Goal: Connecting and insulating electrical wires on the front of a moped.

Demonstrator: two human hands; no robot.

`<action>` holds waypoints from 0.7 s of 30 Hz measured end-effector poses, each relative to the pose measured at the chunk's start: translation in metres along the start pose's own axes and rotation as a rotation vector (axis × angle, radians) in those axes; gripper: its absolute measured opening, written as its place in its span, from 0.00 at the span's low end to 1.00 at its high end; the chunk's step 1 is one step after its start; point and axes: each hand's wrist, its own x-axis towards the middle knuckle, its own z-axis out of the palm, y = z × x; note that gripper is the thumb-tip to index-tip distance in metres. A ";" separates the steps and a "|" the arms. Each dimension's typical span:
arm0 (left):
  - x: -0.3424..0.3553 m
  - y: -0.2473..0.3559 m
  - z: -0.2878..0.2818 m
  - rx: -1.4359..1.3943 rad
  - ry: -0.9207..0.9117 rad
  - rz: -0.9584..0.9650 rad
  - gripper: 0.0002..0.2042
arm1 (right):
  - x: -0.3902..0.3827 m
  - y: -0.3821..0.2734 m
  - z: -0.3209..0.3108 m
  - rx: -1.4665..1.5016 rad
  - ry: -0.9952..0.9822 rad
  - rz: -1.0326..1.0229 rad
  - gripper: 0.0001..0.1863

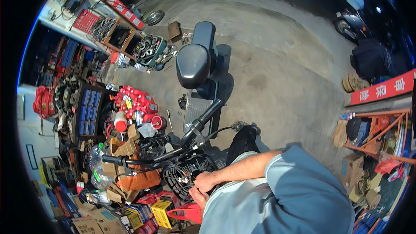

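Note:
In the head view, my right hand (pixel 206 181) reaches in from the right with its fingers closed among thin wires. Just below it my left hand (pixel 199 196) is close by, its fingers drawn together; what either hand pinches is too small to make out. Both are over a bundle of loose wires (pixel 184 179) at a black slatted basket or cover (pixel 173 186) on the front of an electric scooter. The scooter's black handlebar (pixel 190 136) runs above my hands, with cables hanging from it. Behind it are a grey footboard (pixel 198 109) and a dark seat (pixel 193 66).
Stacked yellow boxes (pixel 161 213) and a red plastic piece (pixel 187 212) lie near my hands. Left are an orange bag (pixel 139 180), plastic bottles (pixel 100 178), a screwdriver (pixel 169 120) and blue drawers (pixel 89 112). An orange metal shelf (pixel 381 136) stands at the right.

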 end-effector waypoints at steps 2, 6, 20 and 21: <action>0.007 -0.001 -0.004 0.004 -0.019 0.029 0.10 | 0.001 -0.003 0.000 0.007 0.026 -0.021 0.13; 0.021 0.001 -0.007 0.006 -0.052 0.085 0.10 | 0.004 -0.003 0.000 0.019 0.014 -0.030 0.13; 0.030 0.000 0.001 -0.036 -0.066 0.114 0.09 | 0.000 -0.006 -0.008 -0.005 -0.059 -0.028 0.14; 0.030 0.001 0.002 -0.044 -0.064 0.112 0.09 | 0.000 -0.005 -0.008 -0.010 -0.065 -0.034 0.14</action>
